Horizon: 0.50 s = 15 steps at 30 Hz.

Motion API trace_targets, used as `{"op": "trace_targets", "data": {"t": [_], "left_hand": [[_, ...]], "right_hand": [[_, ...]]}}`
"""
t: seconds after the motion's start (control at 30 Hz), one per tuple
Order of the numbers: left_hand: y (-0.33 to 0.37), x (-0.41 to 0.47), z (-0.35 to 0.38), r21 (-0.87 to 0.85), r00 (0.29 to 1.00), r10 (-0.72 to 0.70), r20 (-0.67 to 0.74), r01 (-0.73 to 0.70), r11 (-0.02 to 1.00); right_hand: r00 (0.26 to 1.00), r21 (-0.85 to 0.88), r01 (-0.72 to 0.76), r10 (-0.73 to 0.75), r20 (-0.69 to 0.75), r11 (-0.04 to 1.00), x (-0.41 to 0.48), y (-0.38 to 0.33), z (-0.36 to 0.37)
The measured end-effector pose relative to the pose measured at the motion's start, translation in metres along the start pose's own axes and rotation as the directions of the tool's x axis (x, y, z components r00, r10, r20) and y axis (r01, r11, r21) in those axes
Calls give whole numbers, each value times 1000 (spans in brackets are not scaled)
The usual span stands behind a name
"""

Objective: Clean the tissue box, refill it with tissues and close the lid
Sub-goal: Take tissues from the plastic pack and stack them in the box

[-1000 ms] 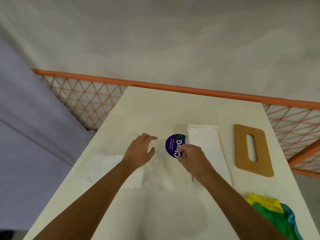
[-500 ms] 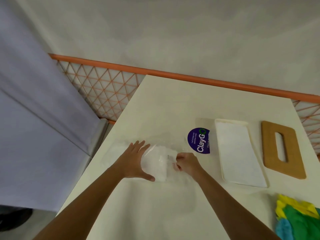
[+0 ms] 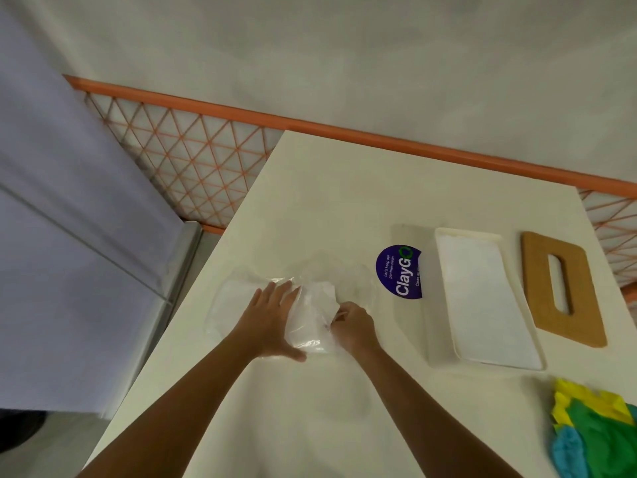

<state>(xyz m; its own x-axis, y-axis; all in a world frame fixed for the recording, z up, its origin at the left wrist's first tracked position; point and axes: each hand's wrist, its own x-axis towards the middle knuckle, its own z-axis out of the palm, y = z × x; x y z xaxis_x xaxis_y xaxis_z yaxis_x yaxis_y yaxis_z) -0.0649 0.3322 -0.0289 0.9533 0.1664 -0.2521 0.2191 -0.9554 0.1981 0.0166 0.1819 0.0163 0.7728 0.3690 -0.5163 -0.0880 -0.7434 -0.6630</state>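
Observation:
A stack of white tissues in a clear plastic wrapper (image 3: 310, 319) lies on the cream table (image 3: 344, 188). My left hand (image 3: 267, 319) lies flat with spread fingers on the pack's left part, pressing it down. My right hand (image 3: 353, 326) pinches the wrapper at the pack's right end. To the right stands the white open tissue box (image 3: 482, 298), with a purple ClayGo sticker (image 3: 401, 272) on its left side. Its wooden lid (image 3: 560, 286) with a long slot lies flat further right.
Bunched yellow, green and blue cloths (image 3: 596, 432) sit at the table's near right corner. An orange lattice railing (image 3: 179, 157) runs behind the table. A grey-blue panel (image 3: 69, 236) stands off the table's left edge.
My view has swung left. My right hand came off the sticker and pulled back to the wrapper's end. My left hand spread flat on the tissue pack.

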Motion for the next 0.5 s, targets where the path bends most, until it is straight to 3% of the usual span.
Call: {"op": "trace_targets", "data": {"t": [0.2, 0.4, 0.5], "left_hand": [[0, 2, 8, -29, 989, -22, -147, 17, 999], [5, 2, 8, -38, 989, -34, -146, 28, 999], [7, 2, 5, -22, 994, -54, -97, 52, 998]], "right_hand": [[998, 38, -8, 10, -63, 999, 0, -2, 2], [991, 116, -25, 40, -128, 993, 1, -5, 6], [995, 73, -2, 9, -103, 997, 1, -7, 6]]}}
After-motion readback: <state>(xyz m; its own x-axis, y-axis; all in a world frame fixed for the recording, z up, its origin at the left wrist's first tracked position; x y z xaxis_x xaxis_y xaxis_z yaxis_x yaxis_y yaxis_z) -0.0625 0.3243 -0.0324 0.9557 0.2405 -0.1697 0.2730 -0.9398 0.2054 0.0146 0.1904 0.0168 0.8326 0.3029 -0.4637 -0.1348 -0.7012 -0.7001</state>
